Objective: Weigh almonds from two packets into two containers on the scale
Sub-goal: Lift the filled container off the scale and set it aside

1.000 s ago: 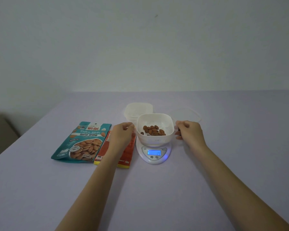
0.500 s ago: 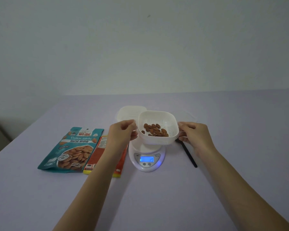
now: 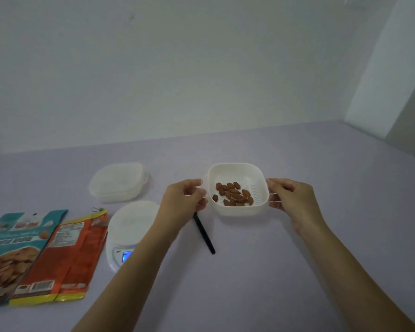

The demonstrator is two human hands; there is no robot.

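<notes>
A white square container (image 3: pixel 237 210) with several almonds (image 3: pixel 234 194) in it is held above the table, to the right of the scale. My left hand (image 3: pixel 181 202) pinches its left rim and my right hand (image 3: pixel 290 200) pinches its right rim. The white digital scale (image 3: pixel 130 226) stands bare, its blue display lit, partly hidden by my left forearm. A second white container (image 3: pixel 119 182) sits behind the scale. A teal almond packet (image 3: pixel 12 248) and an orange packet (image 3: pixel 62 255) lie flat at the left.
A black stick-like tool (image 3: pixel 205 234) lies on the lilac table (image 3: pixel 249 271) between the scale and the held container. A faint clear lid (image 3: pixel 189 170) shows behind the container. A pale wall runs along the table's far edge.
Both hands lifted the almond container off the scale and carried it to the right. The scale platform is now bare.
</notes>
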